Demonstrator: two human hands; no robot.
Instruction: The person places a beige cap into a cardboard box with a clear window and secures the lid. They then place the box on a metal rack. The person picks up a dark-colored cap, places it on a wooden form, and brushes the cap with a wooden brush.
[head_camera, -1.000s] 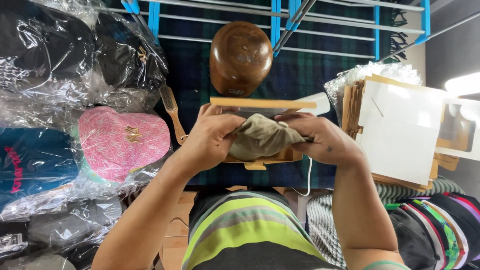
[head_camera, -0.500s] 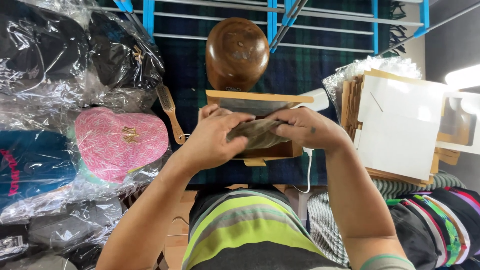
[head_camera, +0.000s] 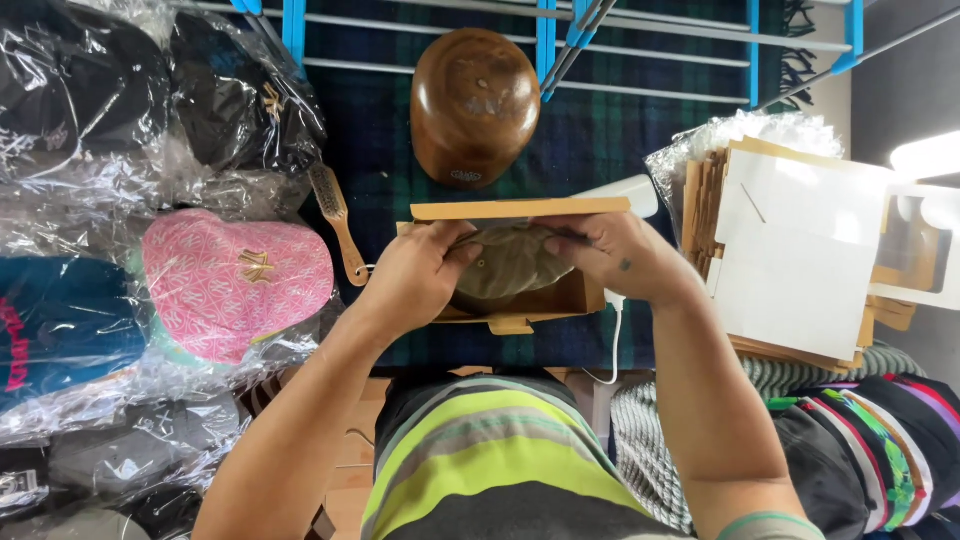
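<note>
I see a dark checked blanket (head_camera: 620, 130) spread over the desk, with blue and grey rails across the top. On the left lie hats in clear plastic bags (head_camera: 90, 200), and a pink cap (head_camera: 235, 285) is on top of them. On the right is a stack of flat cardboard sheets (head_camera: 790, 260). A round brown wooden hat block (head_camera: 475, 105) stands at the top middle. A small wooden brush (head_camera: 335, 215) lies left of it, pointing up and down.

In the middle sits an open cardboard box (head_camera: 530, 300), its long side running left to right and its lid flap standing up at the back. An olive cap (head_camera: 510, 262) is inside the box, lying wide from left to right. My left hand (head_camera: 415, 280) grips the cap's left edge with bent fingers. My right hand (head_camera: 610, 255) pinches the cap's right edge. Both hands press the cap into the box.
</note>
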